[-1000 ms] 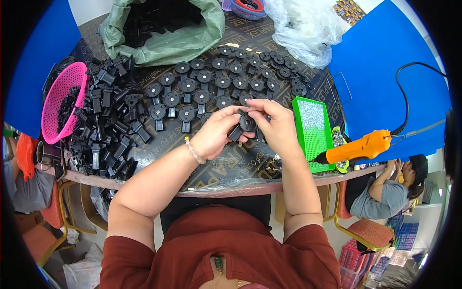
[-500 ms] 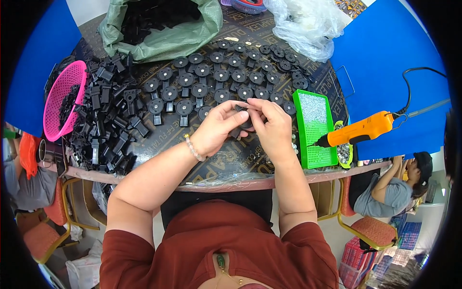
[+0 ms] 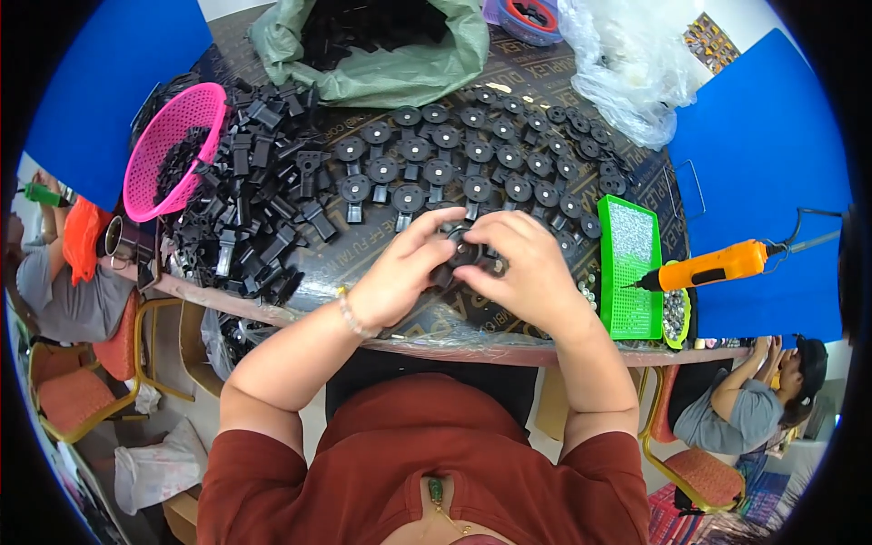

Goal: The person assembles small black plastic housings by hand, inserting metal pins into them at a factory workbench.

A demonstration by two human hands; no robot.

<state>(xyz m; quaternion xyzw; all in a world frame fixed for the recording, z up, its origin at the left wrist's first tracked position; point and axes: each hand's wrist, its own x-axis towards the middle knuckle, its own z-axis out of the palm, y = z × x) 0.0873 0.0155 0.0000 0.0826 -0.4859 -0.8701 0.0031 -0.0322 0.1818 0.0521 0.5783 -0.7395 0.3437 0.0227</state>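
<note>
Between my two hands, over the near middle of the table, is a black round plastic part (image 3: 465, 252). My left hand (image 3: 400, 272) is closed on its left side with thumb and fingers. On its right side, the thumb and fingers of my right hand (image 3: 531, 268) grip it too. Fingers cover much of the part, so its underside is hidden. Just beyond my hands stand rows of black disc-topped parts (image 3: 439, 172), each with a pale centre and many with a square stem. Loose black plastic stems (image 3: 263, 173) lie heaped to the left.
A pink basket (image 3: 136, 173) leans at the heap's left. At the back sits a green sack (image 3: 463, 64) of black parts, beside clear plastic bags (image 3: 627, 73). To the right are a green tray (image 3: 607, 300) with small metal pieces and an orange electric screwdriver (image 3: 718, 265). People sit at both sides.
The view has turned, so the table's things appear farther right. My right hand has spread a little from the left, and more of the black round part shows between them.
</note>
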